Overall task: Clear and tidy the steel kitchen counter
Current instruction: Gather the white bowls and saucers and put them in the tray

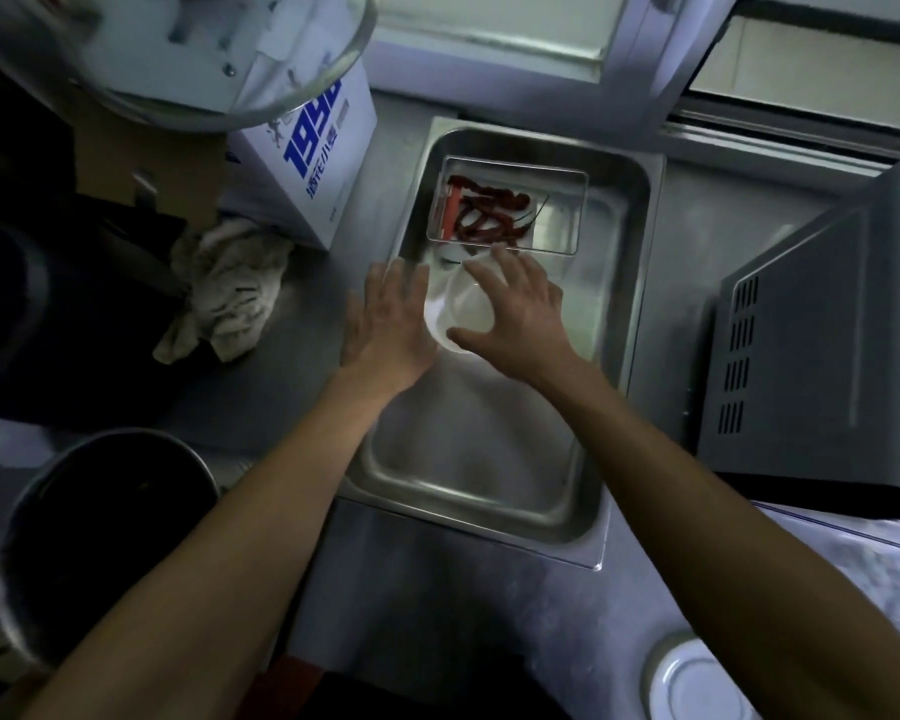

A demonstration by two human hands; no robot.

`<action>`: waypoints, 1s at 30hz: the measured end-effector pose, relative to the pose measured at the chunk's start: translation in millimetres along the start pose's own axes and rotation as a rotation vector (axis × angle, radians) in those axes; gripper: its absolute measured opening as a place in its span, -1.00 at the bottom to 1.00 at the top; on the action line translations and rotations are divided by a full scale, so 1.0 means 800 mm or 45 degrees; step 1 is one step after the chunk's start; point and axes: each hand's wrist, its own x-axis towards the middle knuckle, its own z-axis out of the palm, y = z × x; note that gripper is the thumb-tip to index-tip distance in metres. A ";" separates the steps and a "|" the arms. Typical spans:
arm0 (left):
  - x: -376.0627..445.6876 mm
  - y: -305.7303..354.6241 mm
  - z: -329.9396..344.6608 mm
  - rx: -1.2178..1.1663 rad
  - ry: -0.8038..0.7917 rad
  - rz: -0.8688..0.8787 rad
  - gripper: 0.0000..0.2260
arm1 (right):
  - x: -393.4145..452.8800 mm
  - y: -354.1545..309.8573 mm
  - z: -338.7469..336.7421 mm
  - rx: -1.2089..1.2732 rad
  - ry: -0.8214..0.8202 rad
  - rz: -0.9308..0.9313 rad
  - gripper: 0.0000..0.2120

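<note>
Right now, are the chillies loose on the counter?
No, the chillies lie in a clear box inside the steel tray.

Window frame (489, 39) beyond the fingers. Dark stove surface (48, 314) far left of them. Marbled surface (853, 553) at lower right.

Bare tray floor (468, 449) near; chili container (510, 210) far end.

Brushed steel tray (625, 324), crumpled cloth rag (224, 291)
</note>
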 end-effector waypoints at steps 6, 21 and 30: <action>-0.001 -0.005 -0.007 0.012 -0.049 -0.048 -0.27 | 0.017 0.001 0.030 -0.114 -0.147 -0.090 -0.23; 0.019 -0.002 -0.004 0.029 -0.026 0.028 -0.48 | 0.029 0.031 0.068 -0.322 -0.162 -0.265 -0.25; 0.016 -0.012 -0.002 0.065 -0.017 0.013 -0.51 | 0.036 0.030 0.067 -0.313 -0.154 -0.209 -0.23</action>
